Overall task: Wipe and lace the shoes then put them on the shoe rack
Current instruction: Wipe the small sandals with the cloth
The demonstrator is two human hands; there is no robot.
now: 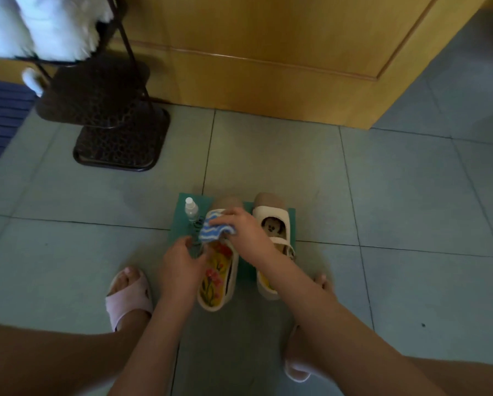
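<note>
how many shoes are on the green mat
2. The left shoe, floral insole showing, lies under the cloth held by the right hand; the right shoe sits beside it, partly under that forearm. Both are on the mat.

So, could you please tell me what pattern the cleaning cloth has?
Blue and white wavy stripes on the cloth, clearest in the head view.
</note>
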